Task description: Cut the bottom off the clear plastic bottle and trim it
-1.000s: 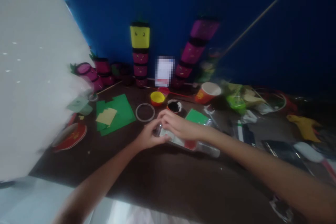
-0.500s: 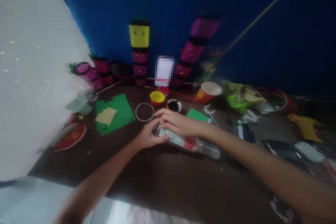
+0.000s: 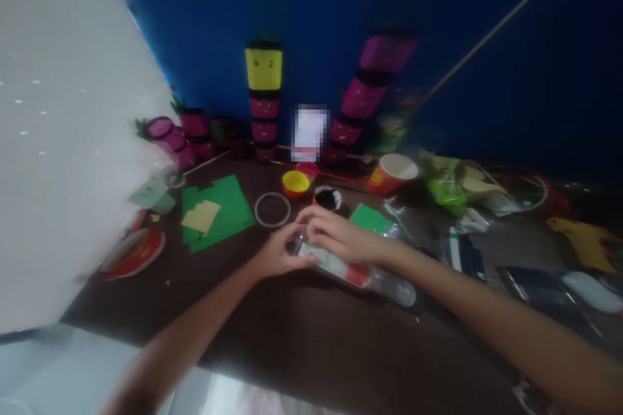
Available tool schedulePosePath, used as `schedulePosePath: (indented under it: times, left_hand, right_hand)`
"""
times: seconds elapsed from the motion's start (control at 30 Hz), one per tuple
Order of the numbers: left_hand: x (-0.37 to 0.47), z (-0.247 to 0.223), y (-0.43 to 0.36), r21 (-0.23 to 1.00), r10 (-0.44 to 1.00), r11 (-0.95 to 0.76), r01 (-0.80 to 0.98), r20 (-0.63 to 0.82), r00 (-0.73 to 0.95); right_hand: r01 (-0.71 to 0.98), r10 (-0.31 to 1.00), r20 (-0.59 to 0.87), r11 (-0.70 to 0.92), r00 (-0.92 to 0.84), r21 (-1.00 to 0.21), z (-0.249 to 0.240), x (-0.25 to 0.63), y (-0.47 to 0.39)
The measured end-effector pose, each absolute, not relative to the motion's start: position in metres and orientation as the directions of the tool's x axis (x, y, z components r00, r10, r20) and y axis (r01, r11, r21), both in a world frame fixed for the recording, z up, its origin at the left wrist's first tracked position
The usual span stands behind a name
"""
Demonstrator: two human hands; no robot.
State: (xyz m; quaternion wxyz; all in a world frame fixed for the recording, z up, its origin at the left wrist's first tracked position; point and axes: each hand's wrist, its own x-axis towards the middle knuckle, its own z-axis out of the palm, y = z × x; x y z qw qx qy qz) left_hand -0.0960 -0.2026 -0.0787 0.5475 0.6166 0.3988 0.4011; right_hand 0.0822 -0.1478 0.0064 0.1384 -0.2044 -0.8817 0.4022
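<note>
A clear plastic bottle (image 3: 389, 286) with a white and red label lies slantwise on the dark table, its rounded end toward the right. My left hand (image 3: 282, 254) is closed around the bottle's left end, thumb along the near side. From above, my right hand (image 3: 335, 235) bends its fingers over that same end and touches it. The fingertips of both hands meet there, and what they pinch is hidden. Just beyond my fingers are a clear round lid or ring (image 3: 272, 210) and a small pot with a dark inside (image 3: 327, 198).
Green sheets (image 3: 233, 207) with a yellow piece lie left, near a flattened red cup (image 3: 146, 249). Behind stand a yellow cup (image 3: 295, 183), an orange paper cup (image 3: 393, 174), a blurred-out screen (image 3: 310, 133) and purple stacked-cup figures (image 3: 363, 98). A white mouse (image 3: 590, 292) lies right.
The whole view has shifted slightly, so things appear a little further right. My hands keep nearly the same hold on the bottle's left end.
</note>
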Motion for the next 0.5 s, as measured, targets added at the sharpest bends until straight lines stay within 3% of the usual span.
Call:
schedulePosePath:
  times: [0.27,0.5]
  left_hand:
    - [-0.096,-0.075,-0.201,0.996,0.914,-0.084,0.004,0.076,0.399]
    - [-0.097,-0.07,-0.201,0.997,0.908,-0.079,-0.007,0.075,0.411]
  right_hand:
    - [0.334,0.586,0.122,0.606,-0.801,-0.722,0.003,0.085,-0.165]
    - [0.428,0.575,0.004,0.614,-0.818,-0.664,0.008,0.082,-0.163]
